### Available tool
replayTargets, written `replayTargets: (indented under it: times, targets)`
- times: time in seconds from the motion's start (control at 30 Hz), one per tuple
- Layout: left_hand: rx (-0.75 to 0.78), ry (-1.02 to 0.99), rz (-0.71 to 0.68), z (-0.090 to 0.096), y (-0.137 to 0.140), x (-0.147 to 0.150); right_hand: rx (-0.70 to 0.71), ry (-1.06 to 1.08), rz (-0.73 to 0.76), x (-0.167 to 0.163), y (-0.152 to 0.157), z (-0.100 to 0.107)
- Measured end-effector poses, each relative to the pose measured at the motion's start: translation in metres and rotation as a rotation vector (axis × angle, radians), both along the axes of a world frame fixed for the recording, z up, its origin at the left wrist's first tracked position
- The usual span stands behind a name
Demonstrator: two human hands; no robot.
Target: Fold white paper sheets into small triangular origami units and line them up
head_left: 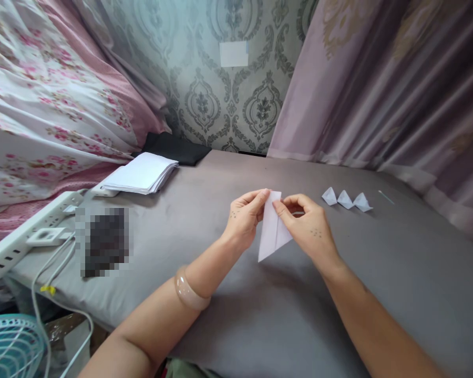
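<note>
Both hands pinch the top edge of a folded white paper triangle [273, 231], left hand [244, 218] and right hand [309, 226] equally near, its long axis pointing down-left toward the person, above the grey cloth-covered table [398, 273], left of three small folded paper pieces [346, 199]

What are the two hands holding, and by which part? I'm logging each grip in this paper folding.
Both the left hand and right hand pinch one folded white paper at its upper edge, between thumb and fingers; its point hangs down.
</note>
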State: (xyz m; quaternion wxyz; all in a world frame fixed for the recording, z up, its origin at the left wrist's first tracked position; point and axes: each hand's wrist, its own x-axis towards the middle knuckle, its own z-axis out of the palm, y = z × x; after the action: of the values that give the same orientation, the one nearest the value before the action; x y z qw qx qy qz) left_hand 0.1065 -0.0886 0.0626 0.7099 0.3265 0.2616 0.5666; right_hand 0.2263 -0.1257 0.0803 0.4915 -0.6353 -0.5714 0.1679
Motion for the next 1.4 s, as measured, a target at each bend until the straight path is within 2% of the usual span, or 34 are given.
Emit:
replayTargets:
  times: [0.13,0.23,0.4,0.6,0.93,1.4]
  targets:
    - [0.012,-0.019,0.025,0.001,0.002,-0.002,-0.016,0.237,0.123,0.002,0.007,-0.005]
    - [0.011,-0.006,0.041,0.002,0.002,-0.002,-0.035,0.331,0.164,0.004,0.009,-0.005]
    - [0.014,0.037,0.023,-0.001,0.001,0.0,-0.183,0.48,0.286,0.008,0.005,0.003]
    - [-0.032,0.033,-0.024,-0.002,0.0,-0.001,-0.239,0.554,0.271,0.008,0.005,0.002]
    - [-0.042,0.054,-0.051,-0.003,0.002,-0.001,-0.099,0.431,0.228,0.008,0.006,0.0]
    - [-0.073,0.031,-0.062,-0.004,0.005,-0.004,0.001,0.196,0.257,0.008,0.005,-0.002]
